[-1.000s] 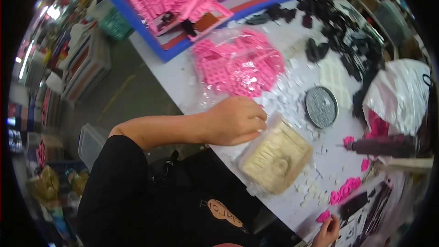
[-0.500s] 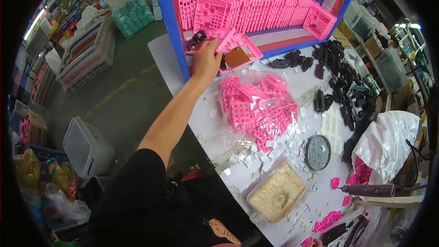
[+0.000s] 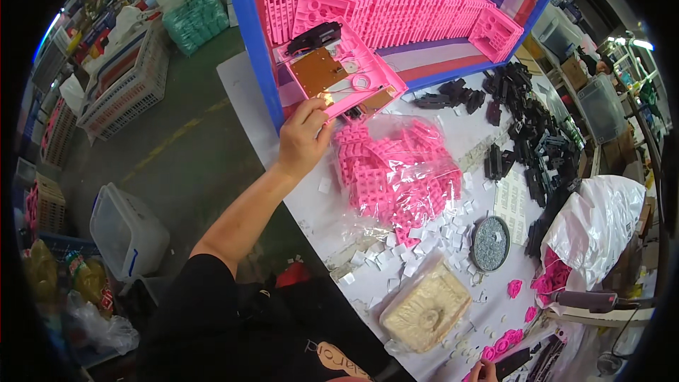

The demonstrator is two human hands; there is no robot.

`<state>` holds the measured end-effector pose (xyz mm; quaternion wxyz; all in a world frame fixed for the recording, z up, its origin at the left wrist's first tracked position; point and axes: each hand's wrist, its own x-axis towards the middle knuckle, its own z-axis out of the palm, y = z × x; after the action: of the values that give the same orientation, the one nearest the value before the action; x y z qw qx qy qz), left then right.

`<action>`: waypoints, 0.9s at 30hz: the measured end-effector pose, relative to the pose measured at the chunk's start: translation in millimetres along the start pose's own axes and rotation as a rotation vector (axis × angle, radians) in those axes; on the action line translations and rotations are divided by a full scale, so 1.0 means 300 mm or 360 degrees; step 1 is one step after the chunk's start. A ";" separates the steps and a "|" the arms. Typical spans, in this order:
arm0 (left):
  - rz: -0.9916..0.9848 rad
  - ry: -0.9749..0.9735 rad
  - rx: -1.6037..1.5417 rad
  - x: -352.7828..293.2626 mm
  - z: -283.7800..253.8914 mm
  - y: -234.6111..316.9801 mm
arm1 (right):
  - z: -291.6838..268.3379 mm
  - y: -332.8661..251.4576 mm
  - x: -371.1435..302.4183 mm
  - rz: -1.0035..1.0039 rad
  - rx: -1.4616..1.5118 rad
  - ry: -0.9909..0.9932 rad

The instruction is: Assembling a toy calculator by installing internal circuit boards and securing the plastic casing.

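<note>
My left hand point(image 3: 304, 140) is closed on the near edge of a pink plastic housing point(image 3: 371, 64), tilted in front of the rack. Inside the housing are a brown circuit board point(image 3: 316, 71), thin wires and a black plastic part point(image 3: 313, 37) at its far end. Another pink housing point(image 3: 382, 101) lies partly hidden beneath it. At the bottom edge, only the fingers of my right hand point(image 3: 483, 371) show, curled together beside a dark flat piece point(image 3: 513, 362). What they grip is cut off by the picture's edge.
A blue-edged rack point(image 3: 260, 49) holds rows of pink housings point(image 3: 417, 14). On the table lie a clear bag of pink parts point(image 3: 396, 170), black parts point(image 3: 527, 127), white paper squares point(image 3: 396, 255), a round dish of screws point(image 3: 490, 243), a yellowish wrapped block point(image 3: 428, 308) and an electric screwdriver point(image 3: 587, 301).
My left hand has drawn a pink housing up and toward me from the rack's left corner, so its board and wires now show. The right fingers show slightly more.
</note>
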<state>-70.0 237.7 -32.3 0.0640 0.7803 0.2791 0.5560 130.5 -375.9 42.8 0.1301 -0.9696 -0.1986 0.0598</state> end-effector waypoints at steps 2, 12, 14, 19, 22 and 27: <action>0.0048 0.0005 0.0005 -0.002 -0.005 -0.008 | -0.008 -0.045 -0.005 -0.0058 -0.0053 0.0064; 0.0168 -0.0102 -0.0034 0.051 -0.031 0.037 | 0.012 -0.029 -0.038 -0.0121 0.0068 0.0183; 0.0247 -0.0200 -0.0086 0.049 0.037 -0.003 | 0.071 0.102 -0.090 -0.0104 0.0189 0.0355; -0.0147 -0.0492 0.0037 0.111 0.043 -0.364 | 0.067 0.098 -0.034 0.0155 0.0293 0.0523; -0.0013 -0.0592 0.0610 0.147 0.117 -0.596 | 0.002 0.160 -0.112 0.0451 0.0261 0.0601; 0.0024 -0.0949 0.0632 0.199 0.069 -0.429 | 0.053 0.295 -0.296 0.0621 0.0137 0.0611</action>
<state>-84.8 379.9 -43.3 -0.0145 0.9075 0.3451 0.2392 79.4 -486.5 8.9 0.1924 -0.9766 0.0230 -0.0928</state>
